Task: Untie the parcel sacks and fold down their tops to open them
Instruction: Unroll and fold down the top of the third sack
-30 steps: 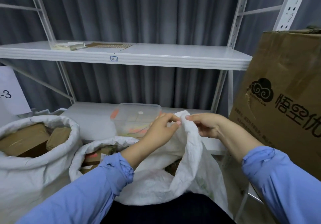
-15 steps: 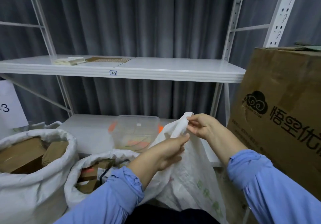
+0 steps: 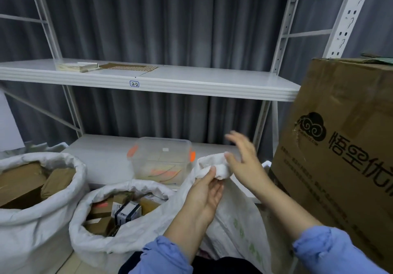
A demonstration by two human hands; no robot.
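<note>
A white woven parcel sack (image 3: 238, 220) stands in front of me, its top bunched into a wad (image 3: 214, 167). My left hand (image 3: 204, 197) grips the sack just under that wad, thumb pressed into the fabric. My right hand (image 3: 244, 161) hovers at the wad's right side with fingers spread and blurred; only the thumb touches the cloth. Two other white sacks stand with tops rolled down: a middle sack (image 3: 127, 237) showing small boxes and a left sack (image 3: 38, 216) holding brown cartons.
A large brown cardboard box (image 3: 340, 156) stands close on the right. A white metal shelf unit (image 3: 170, 82) runs behind the sacks, with a clear plastic tub (image 3: 161, 158) on its lower shelf and flat papers on the upper one. Grey curtain behind.
The sack's top has come down and is bunched up. My left hand moved up and closed on the sack below the wad. My right hand let go and opened.
</note>
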